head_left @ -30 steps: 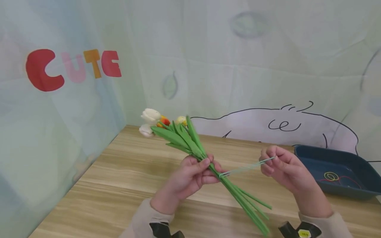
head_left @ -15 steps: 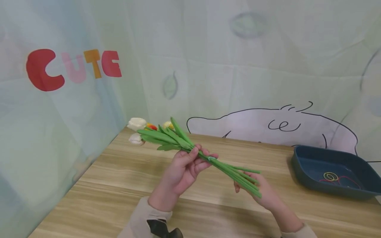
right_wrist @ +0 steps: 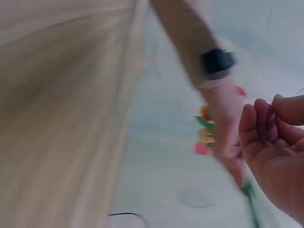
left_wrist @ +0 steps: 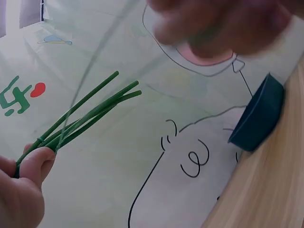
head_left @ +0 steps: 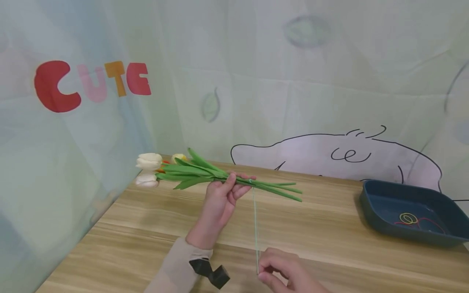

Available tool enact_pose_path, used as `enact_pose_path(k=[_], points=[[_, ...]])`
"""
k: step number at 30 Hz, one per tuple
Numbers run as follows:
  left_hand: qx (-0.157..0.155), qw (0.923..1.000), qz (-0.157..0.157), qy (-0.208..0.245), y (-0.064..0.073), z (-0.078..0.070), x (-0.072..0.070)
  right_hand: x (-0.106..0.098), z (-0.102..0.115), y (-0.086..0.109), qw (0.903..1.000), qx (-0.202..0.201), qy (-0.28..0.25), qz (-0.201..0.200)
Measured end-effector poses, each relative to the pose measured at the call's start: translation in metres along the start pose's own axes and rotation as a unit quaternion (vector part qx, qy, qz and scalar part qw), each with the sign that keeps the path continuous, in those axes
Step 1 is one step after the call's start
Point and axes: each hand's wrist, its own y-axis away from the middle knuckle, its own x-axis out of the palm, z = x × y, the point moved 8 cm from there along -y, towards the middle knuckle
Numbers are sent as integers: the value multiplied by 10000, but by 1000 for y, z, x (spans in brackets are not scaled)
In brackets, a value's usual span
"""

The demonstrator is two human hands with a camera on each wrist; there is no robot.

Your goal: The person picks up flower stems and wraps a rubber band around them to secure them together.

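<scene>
Head view: wooden table, dark blue tray at the right, and the artificial tulip bunch level above the tabletop in the left hand, fingers curled round the stems. Right hand pinches a taut green rubber band looped on those stems. Overstretched, it could snap or slip free.

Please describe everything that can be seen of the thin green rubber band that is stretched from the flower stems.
The rubber band is thin, pale green and looks elastic. It is pulled taut into a long, narrow, almost vertical line in the head view. Its upper end is looped around the green flower stems, just beside the left hand, which holds the bunch. Its lower end is pinched in the grip of the right hand, near the front edge of the wooden table. It hangs above the table without touching it.
</scene>
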Motion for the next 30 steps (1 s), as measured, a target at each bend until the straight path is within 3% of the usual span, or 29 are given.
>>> enact_pose_path(k=[3,7,12,15,19,22,24,28,30], points=[[89,9983,-60,-573,-3,5,-5,-15,29,-6,9969,-591,483,-193],[31,9905,200,-1360,-4,12,-3,-51,58,-16,9931,-498,1007,-334],[-260,9738,955,-2045,3,19,12,-109,72,-31,9897,-1040,594,-781],[-379,9650,1707,-1955,12,20,27,-144,61,-35,9896,-758,170,-1214],[-481,9530,2785,-1093,26,18,44,-173,26,-32,9850,89,-93,-1723],[-438,9414,3314,-441,33,13,51,-169,-5,-26,9833,589,-206,-1707],[-355,9397,3399,-106,34,8,53,-153,-28,-22,9836,1027,-158,-1477],[-199,9513,3040,478,27,-1,48,-100,-68,-8,9751,2032,-195,-865],[-102,9616,2666,648,22,-4,42,-70,-76,-2,9736,2172,-306,-640]])
